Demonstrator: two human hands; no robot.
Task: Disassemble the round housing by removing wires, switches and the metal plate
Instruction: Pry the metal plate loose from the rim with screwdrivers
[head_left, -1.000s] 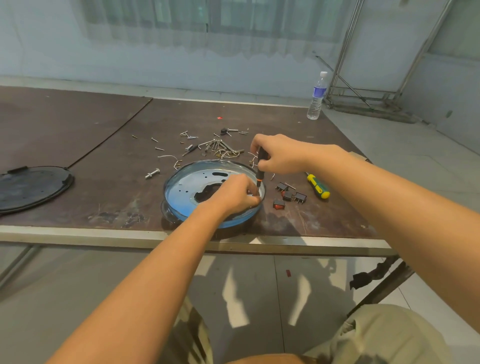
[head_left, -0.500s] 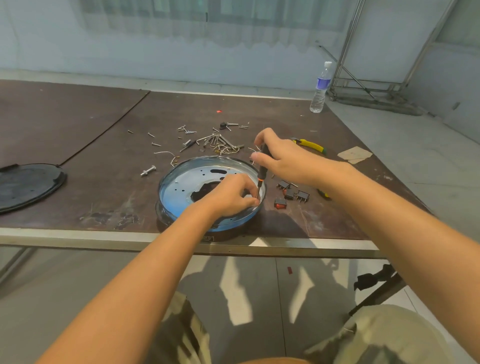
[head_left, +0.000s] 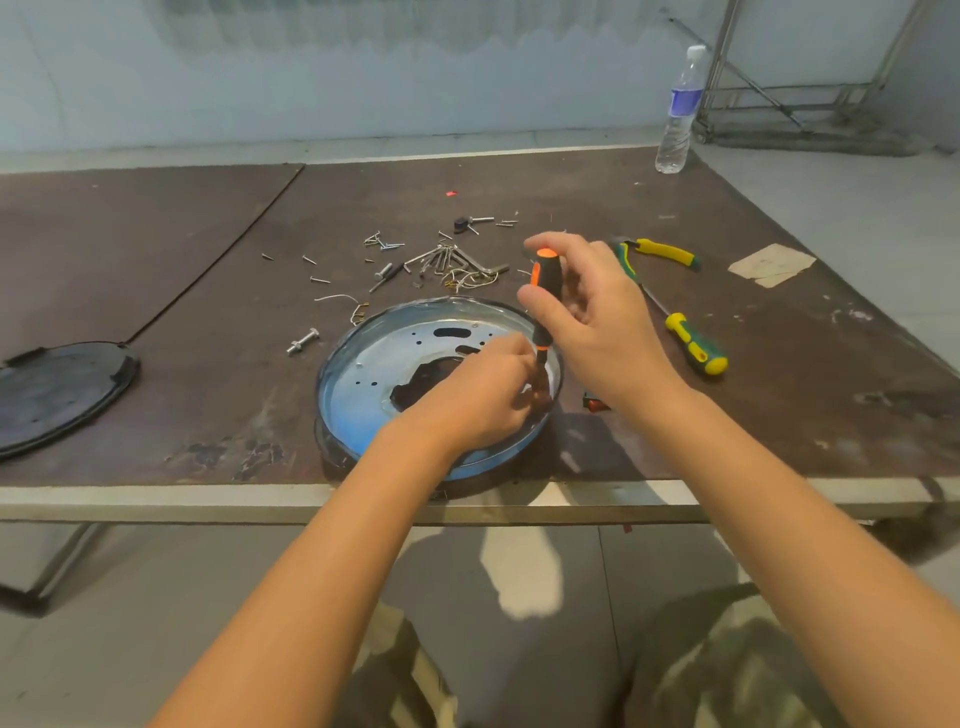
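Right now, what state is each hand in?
Left hand: fingers curled at the screwdriver tip inside the round housing; grip cannot be told.
Right hand: holds the screwdriver handle.

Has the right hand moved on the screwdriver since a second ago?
Yes. The right hand has slid off the top of the screwdriver and rightward, past the right rim of the housing; it now pinches the handle.

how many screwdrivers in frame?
2. Orange-black screwdriver in the right hand at the housing rim; green-yellow screwdriver lying on the table right of it. More may be hidden.
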